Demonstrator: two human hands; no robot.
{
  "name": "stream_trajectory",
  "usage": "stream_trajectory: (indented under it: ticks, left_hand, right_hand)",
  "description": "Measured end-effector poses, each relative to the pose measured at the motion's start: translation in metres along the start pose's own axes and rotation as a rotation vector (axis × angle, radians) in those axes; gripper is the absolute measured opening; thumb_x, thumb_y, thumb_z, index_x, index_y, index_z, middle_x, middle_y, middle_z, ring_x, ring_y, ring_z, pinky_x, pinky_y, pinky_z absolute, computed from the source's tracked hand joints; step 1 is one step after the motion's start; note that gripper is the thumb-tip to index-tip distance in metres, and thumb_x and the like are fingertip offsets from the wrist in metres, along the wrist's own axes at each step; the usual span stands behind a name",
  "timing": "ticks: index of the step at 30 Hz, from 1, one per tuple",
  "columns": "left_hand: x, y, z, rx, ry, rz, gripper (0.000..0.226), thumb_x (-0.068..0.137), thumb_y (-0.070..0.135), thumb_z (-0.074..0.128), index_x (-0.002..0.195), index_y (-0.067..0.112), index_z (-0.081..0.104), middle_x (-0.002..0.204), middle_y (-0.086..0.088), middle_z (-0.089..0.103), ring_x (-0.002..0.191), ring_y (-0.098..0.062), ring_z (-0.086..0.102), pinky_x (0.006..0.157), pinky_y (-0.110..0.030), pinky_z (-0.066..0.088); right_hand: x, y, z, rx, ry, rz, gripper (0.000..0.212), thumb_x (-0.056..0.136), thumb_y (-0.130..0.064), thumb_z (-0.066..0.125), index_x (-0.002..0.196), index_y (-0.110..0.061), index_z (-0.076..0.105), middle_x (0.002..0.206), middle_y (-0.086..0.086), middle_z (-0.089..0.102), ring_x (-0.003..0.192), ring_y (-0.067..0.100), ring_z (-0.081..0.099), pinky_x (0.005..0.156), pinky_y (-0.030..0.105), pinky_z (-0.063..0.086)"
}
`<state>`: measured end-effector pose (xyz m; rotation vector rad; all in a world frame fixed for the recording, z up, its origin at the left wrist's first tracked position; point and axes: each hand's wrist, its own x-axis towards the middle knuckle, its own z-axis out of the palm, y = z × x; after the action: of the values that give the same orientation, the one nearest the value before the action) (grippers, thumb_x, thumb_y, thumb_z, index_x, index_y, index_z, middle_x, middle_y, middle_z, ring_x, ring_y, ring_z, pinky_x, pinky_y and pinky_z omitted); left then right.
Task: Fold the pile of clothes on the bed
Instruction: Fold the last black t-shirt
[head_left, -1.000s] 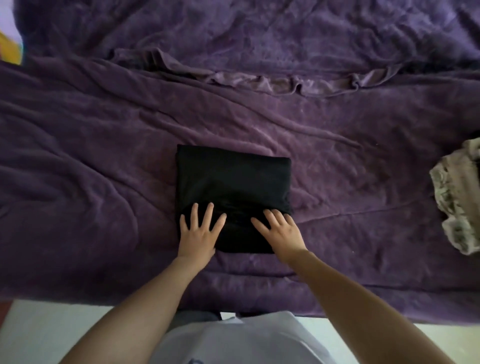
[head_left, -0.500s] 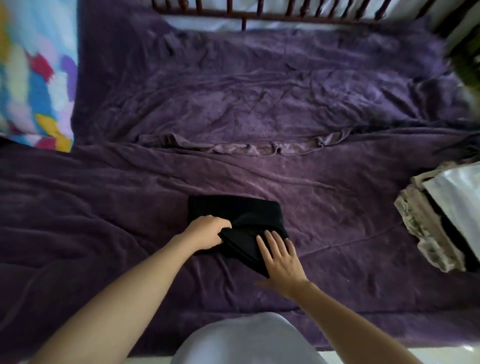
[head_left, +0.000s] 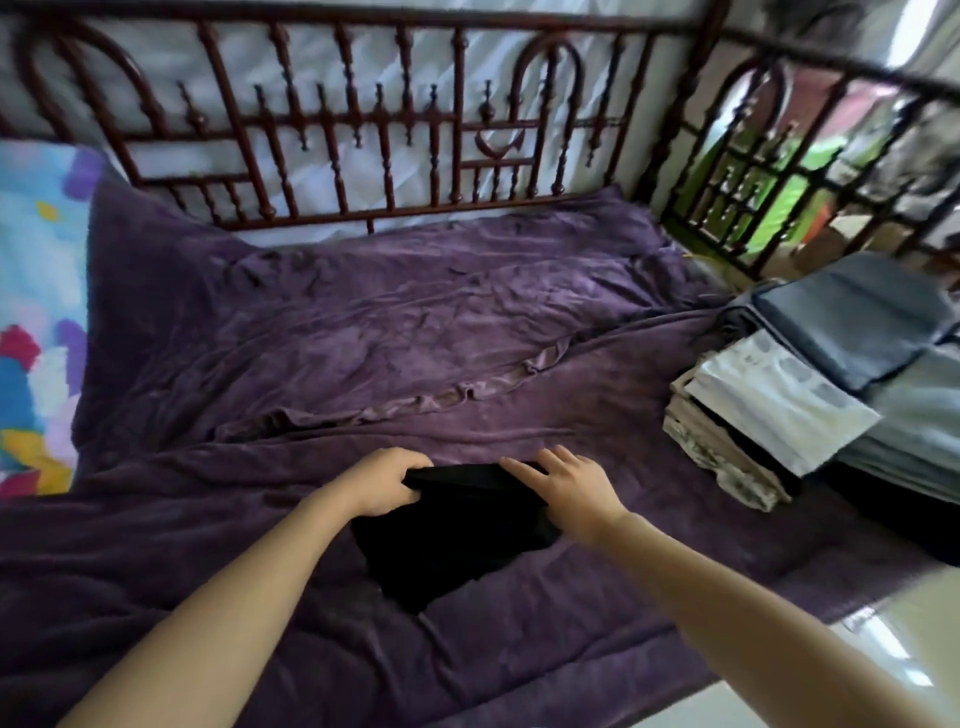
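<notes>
Head view, looking down along both forearms onto the bed.

Folded black garment (head_left: 457, 540): lies on the purple blanket (head_left: 363, 338) at the near middle of the bed, between the two hands. Its far edge is raised off the blanket; the near corner points toward the camera and lies flat.

Left hand (head_left: 387, 480): fingers curled over the garment's far-left edge, thumb underneath, so it grips the cloth.

Right hand (head_left: 569, 491): fingers fairly straight and slightly spread, laid on top of the garment's far-right edge and pointing left. Nothing is pinched as far as visible (the thumb is hidden behind the hand).

Stack of folded clothes (head_left: 779, 405): sits at the right side of the bed, well apart from the black garment. Grey-blue pieces (head_left: 852, 322) are at the back, a white patterned piece is in front of them, and a beige patterned piece (head_left: 717, 457) is lowest at the near-left corner.

Surroundings: dark red-brown railing (head_left: 363, 130) runs along the far side of the bed and turns the corner at right. A multicoloured pillow (head_left: 36, 312) is at the left edge. Pale floor (head_left: 883, 649) shows at lower right. The blanket is creased, with a ruffled seam crossing the middle.
</notes>
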<state>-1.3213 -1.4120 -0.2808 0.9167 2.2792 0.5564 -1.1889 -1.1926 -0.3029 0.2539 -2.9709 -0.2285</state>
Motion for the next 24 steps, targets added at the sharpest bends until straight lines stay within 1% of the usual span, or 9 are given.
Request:
stream_trajectory:
  ticks: [2, 5, 7, 9, 13, 15, 17, 20, 24]
  left_hand:
    - [0.009, 0.024, -0.011, 0.021, -0.011, 0.084, 0.02, 0.085, 0.007, 0.057, 0.1, 0.018, 0.066, 0.096, 0.0, 0.067, 0.091, -0.015, 0.062, 0.077, -0.024, 0.047]
    - [0.017, 0.071, -0.019, 0.08, -0.034, 0.201, 0.021, 0.088, 0.008, 0.055, 0.105, 0.016, 0.064, 0.098, -0.001, 0.066, 0.09, -0.016, 0.061, 0.075, -0.026, 0.046]
    - [0.021, 0.106, -0.02, 0.122, -0.033, 0.271, 0.021, 0.088, 0.008, 0.054, 0.105, 0.014, 0.065, 0.1, -0.004, 0.067, 0.093, -0.02, 0.062, 0.078, -0.03, 0.046]
    - [0.024, 0.14, -0.016, 0.165, -0.032, 0.321, 0.023, 0.087, 0.009, 0.054, 0.107, 0.015, 0.064, 0.102, -0.004, 0.066, 0.093, -0.02, 0.061, 0.078, -0.031, 0.046]
    - [0.035, 0.203, 0.001, 0.222, -0.061, 0.37, 0.024, 0.087, 0.01, 0.054, 0.106, 0.021, 0.063, 0.104, -0.005, 0.066, 0.096, -0.021, 0.061, 0.082, -0.033, 0.046]
    - [0.041, 0.238, 0.013, 0.238, -0.072, 0.386, 0.023, 0.089, 0.011, 0.053, 0.104, 0.024, 0.063, 0.103, -0.004, 0.066, 0.094, -0.02, 0.061, 0.077, -0.025, 0.044]
    - [0.048, 0.273, 0.031, 0.259, -0.082, 0.399, 0.022, 0.09, 0.012, 0.052, 0.104, 0.025, 0.062, 0.102, 0.0, 0.065, 0.089, -0.016, 0.06, 0.077, -0.024, 0.04]
    - [0.059, 0.323, 0.059, 0.27, -0.095, 0.431, 0.025, 0.089, 0.01, 0.052, 0.106, 0.025, 0.063, 0.094, 0.005, 0.062, 0.076, -0.008, 0.056, 0.068, -0.019, 0.04]
    - [0.076, 0.372, 0.09, 0.282, -0.155, 0.448, 0.025, 0.087, 0.01, 0.053, 0.099, 0.03, 0.062, 0.089, 0.008, 0.06, 0.078, -0.007, 0.055, 0.068, -0.017, 0.04]
  right_hand:
    - [-0.015, 0.014, -0.02, -0.034, 0.06, 0.063, 0.068, 0.046, -0.024, 0.059, 0.114, -0.029, 0.063, 0.067, -0.003, 0.058, 0.057, 0.018, 0.059, 0.042, 0.019, 0.041]
    - [-0.046, 0.038, -0.047, -0.09, 0.097, 0.146, 0.084, 0.043, -0.024, 0.075, 0.121, -0.028, 0.046, 0.074, -0.002, 0.061, 0.061, 0.019, 0.06, 0.045, 0.02, 0.045]
    - [-0.069, 0.054, -0.062, -0.111, 0.098, 0.208, 0.098, 0.031, -0.023, 0.084, 0.122, -0.027, 0.05, 0.075, -0.001, 0.062, 0.061, 0.02, 0.061, 0.043, 0.021, 0.046]
    - [-0.094, 0.072, -0.074, -0.113, 0.115, 0.251, 0.103, 0.027, -0.022, 0.086, 0.123, -0.028, 0.049, 0.077, 0.0, 0.063, 0.062, 0.021, 0.062, 0.042, 0.021, 0.048]
    - [-0.146, 0.11, -0.093, -0.132, 0.131, 0.288, 0.102, 0.029, -0.028, 0.085, 0.121, -0.03, 0.042, 0.08, -0.003, 0.065, 0.066, 0.016, 0.065, 0.043, 0.018, 0.045]
    - [-0.175, 0.131, -0.099, -0.115, 0.134, 0.318, 0.101, 0.03, -0.03, 0.085, 0.121, -0.031, 0.043, 0.08, -0.005, 0.065, 0.066, 0.014, 0.065, 0.043, 0.017, 0.044]
    - [-0.206, 0.152, -0.102, -0.106, 0.147, 0.335, 0.099, 0.031, -0.028, 0.085, 0.121, -0.032, 0.043, 0.077, -0.006, 0.064, 0.064, 0.014, 0.064, 0.042, 0.017, 0.043]
    - [-0.252, 0.182, -0.104, -0.104, 0.161, 0.37, 0.099, 0.031, -0.023, 0.083, 0.121, -0.031, 0.043, 0.074, -0.006, 0.061, 0.061, 0.014, 0.062, 0.04, 0.018, 0.044]
    - [-0.301, 0.209, -0.106, -0.092, 0.132, 0.442, 0.096, 0.031, -0.025, 0.083, 0.119, -0.03, 0.045, 0.07, -0.006, 0.06, 0.058, 0.014, 0.059, 0.04, 0.019, 0.041]
